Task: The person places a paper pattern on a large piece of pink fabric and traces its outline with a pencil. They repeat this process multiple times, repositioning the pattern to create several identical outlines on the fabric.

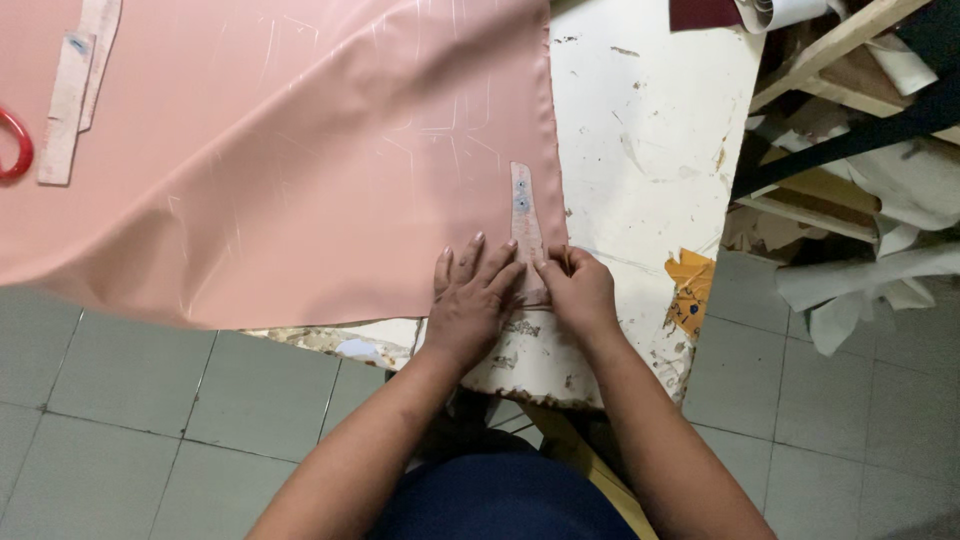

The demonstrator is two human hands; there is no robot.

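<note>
1. Seen from above, a person's two hands meet at the centre of the frame, on the near corner of a sheet of pink fabric spread over a worn white worktable.
2. The left hand lies flat with fingers spread, pressing the fabric down.
3. The right hand has its fingers curled together, pinching the lower end of a narrow tapered pattern strip that runs up the fabric's right edge.
4. To do this well, I judge the strip should stay flush with the edge while the flat hand keeps the cloth from creeping.
5. At upper left lie two more pattern strips and a red scissor handle, well apart.
6. At right, stacked wood and scraps crowd the table's side; an orange paper scrap sits near the right wrist.
</note>
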